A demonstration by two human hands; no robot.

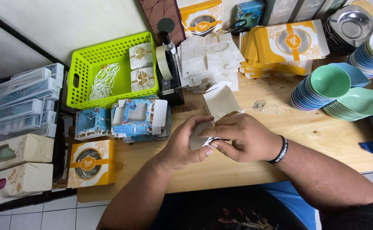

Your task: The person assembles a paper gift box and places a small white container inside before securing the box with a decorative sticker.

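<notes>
The person's left hand point(185, 142) and right hand point(242, 137) meet over the wooden table point(314, 140), just in front of the black tape dispenser point(168, 72), and both are closed on a pale, unfolded carton blank point(220, 102). The left fingers curl round its near end; the right thumb and fingertips pinch the same end from the opposite side, and a small dark-and-white piece shows under the right fingers, its kind not discernible. The blank rises out of the hands with its long axis running from the person toward the dispenser, its free end pointing away and slightly to the right of it, tilted up off the table. Judged risks: the thin card may crease or tear off its score lines if the pinch is uneven, since most of the sheet hangs unsupported; the free end, near the stack of flat white blanks point(207, 59) just right of the dispenser, could sweep into that stack and scatter it; a flap may spring open if either hold slackens
</notes>
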